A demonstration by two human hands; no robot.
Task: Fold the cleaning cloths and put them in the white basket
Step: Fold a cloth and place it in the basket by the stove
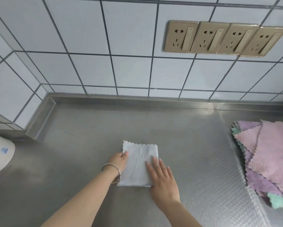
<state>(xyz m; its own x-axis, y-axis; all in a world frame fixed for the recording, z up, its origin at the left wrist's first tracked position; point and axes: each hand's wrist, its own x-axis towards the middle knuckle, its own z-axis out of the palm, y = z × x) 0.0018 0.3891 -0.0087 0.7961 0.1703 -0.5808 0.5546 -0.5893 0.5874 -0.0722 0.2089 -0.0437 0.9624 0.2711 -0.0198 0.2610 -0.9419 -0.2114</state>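
A pale blue cleaning cloth (138,163) lies folded into a small rectangle on the steel counter (88,145), near the middle. My left hand (118,161) pinches its left edge near the far corner; a metal bangle circles that wrist. My right hand (162,179) lies flat, fingers spread, pressing on the cloth's right side. At the right edge sits a pile of unfolded cloths (268,158) in pink, purple and green. A white rounded object (0,154), possibly the basket, shows only partly at the left edge.
A tiled wall rises behind the counter, with a row of several gold sockets (224,39) at upper right. A tiled corner column (14,99) juts out at the left. A raised steel lip (153,100) runs along the counter's back.
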